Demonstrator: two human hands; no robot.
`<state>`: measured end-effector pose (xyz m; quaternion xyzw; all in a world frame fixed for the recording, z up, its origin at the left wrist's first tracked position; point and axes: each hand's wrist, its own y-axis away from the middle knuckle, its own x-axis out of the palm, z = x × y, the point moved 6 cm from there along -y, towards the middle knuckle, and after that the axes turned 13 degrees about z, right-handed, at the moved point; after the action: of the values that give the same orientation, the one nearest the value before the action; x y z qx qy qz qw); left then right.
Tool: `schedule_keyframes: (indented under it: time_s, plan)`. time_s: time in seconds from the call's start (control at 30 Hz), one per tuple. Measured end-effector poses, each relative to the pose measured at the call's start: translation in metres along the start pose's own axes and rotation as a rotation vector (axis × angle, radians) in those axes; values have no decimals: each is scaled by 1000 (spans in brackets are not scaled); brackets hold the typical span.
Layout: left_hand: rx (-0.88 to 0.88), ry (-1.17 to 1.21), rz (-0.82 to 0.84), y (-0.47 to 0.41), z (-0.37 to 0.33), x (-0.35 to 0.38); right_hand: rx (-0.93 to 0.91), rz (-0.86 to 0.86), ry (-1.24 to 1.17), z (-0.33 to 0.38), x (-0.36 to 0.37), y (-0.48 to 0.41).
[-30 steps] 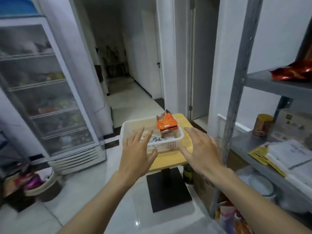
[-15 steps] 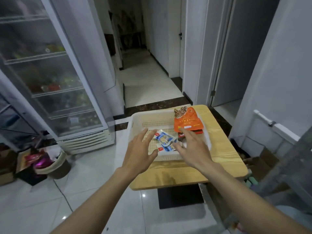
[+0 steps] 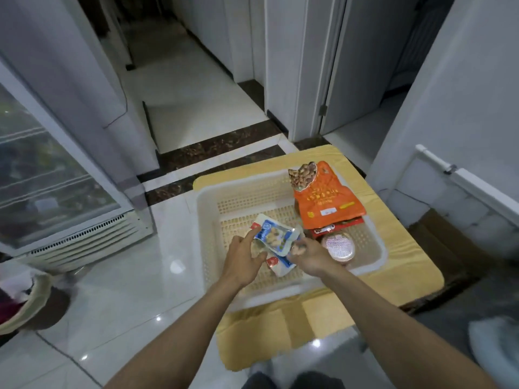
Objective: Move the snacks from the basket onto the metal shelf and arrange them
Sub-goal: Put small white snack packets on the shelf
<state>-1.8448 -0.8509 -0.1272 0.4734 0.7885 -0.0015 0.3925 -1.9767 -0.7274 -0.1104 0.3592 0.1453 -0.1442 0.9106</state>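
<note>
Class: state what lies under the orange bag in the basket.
The edge of a red packet shows beneath the orange bag; its rest, and anything else underneath, is covered.

The head camera is the only view here. It rides at the person's head and is tipped steeply forward and down, so both forearms run up from the bottom edge to the left hand point(image 3: 243, 259) and right hand point(image 3: 309, 256), which hold a blue packet point(image 3: 276, 236) just below mid-frame. It hangs close over the white basket point(image 3: 202, 220) on the wooden table point(image 3: 407, 262), near enough to show the basket's mesh, while the wide lens bends the glass-door fridge point(image 3: 56, 192) at the left edge and looks on down the tiled corridor point(image 3: 179, 66) at the top.
</note>
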Motion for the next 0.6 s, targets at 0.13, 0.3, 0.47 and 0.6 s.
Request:
schedule_keyframes:
  time_s: [0.13, 0.3, 0.47, 0.6]
  plan:
    - [-114, 362, 78, -31, 18, 13, 123, 65, -235, -16, 8, -29]
    - [-178, 686, 166, -66, 35, 37, 263, -20, -475, -52, 16, -63]
    - [-239, 810, 130, -84, 35, 44, 279, -125, -628, -60, 14, -81]
    - [-319, 893, 35, -101, 40, 47, 273, -187, -626, -63, 18, -91]
